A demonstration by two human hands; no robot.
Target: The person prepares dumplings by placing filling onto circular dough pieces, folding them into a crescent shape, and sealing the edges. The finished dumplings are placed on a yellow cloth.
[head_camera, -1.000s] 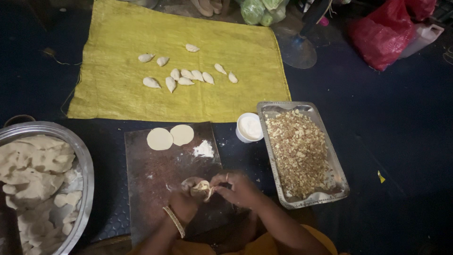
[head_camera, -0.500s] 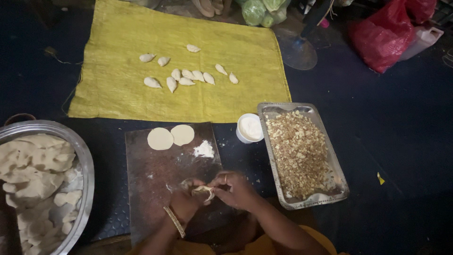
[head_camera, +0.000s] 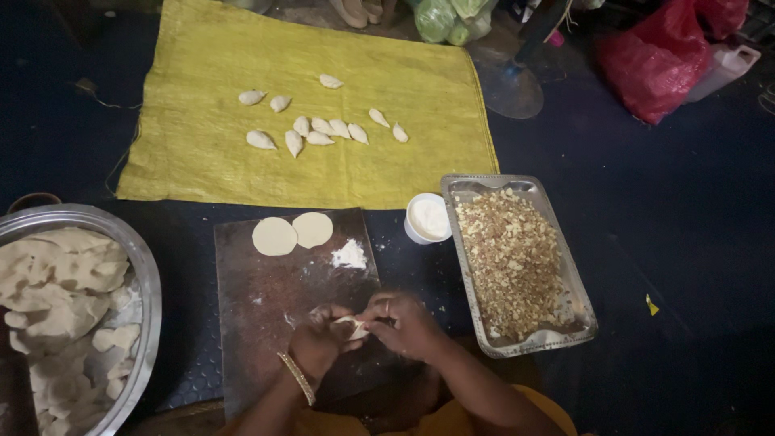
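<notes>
My left hand [head_camera: 319,343] and my right hand [head_camera: 404,323] meet over the near end of a dark wooden board [head_camera: 274,299]. Together they pinch a small pale dough dumpling [head_camera: 353,327] between the fingertips. A gold bangle sits on my left wrist. Two flat round dough discs [head_camera: 291,234] lie at the board's far end, beside a small heap of white flour [head_camera: 349,255]. A metal tray of crumbly brown filling [head_camera: 517,258] stands just right of my right hand.
A small white cup [head_camera: 428,218] sits between board and tray. A large steel bowl of dough discs [head_camera: 56,307] is at the left. Several shaped dumplings [head_camera: 323,127] lie on a yellow cloth [head_camera: 202,161] beyond. A red bag [head_camera: 658,56] and a fan base [head_camera: 507,85] are at the back right.
Both hands stay together on the dumpling, fingers shifting slightly along its edge. Nothing else has moved.
</notes>
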